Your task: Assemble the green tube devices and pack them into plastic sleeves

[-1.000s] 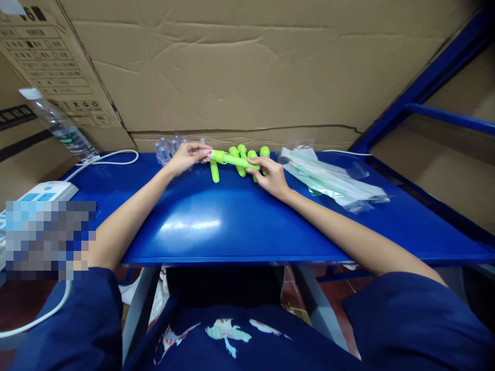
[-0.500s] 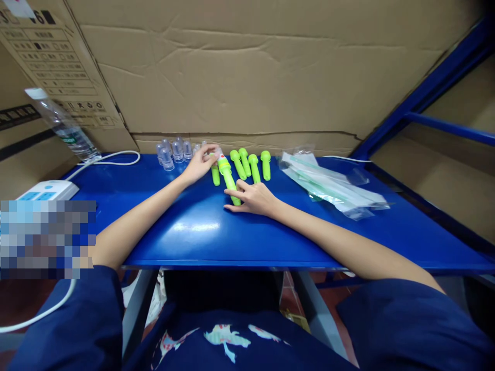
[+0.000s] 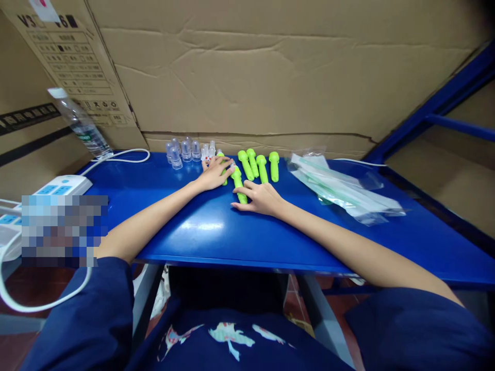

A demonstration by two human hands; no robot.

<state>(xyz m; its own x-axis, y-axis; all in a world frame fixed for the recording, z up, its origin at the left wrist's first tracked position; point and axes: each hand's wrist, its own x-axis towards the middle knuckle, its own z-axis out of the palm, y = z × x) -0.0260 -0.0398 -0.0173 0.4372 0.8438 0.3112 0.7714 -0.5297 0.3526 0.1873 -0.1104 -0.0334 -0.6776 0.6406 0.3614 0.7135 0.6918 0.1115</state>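
Note:
My right hand [image 3: 263, 198] is closed around the lower end of a bright green flashlight-shaped tube [image 3: 237, 178], which lies tilted over the table. At the tube's upper end, the thumb and forefinger of my left hand [image 3: 213, 174] pinch a small white piece [image 3: 233, 165], mostly hidden by the fingers. Another green tube [image 3: 224, 178] lies partly under my left hand. Just beyond that hand are several small clear pieces with red dots [image 3: 207, 156]. To the right of the held tube, several more green tubes [image 3: 262, 169] lie in a loose group.
Clear plastic caps [image 3: 177, 157] stand at the back left. A water bottle [image 3: 83, 126] leans by the cardboard, near a white power strip [image 3: 65, 185] with cables. Plastic bags [image 3: 344, 188] lie to the right on the blue table [image 3: 216, 232]. Cardboard [image 3: 251, 87] walls the back.
My left hand has lowered over the end of the held tube, and its fingers now cover the white piece with the red dot. The view has shifted slightly left.

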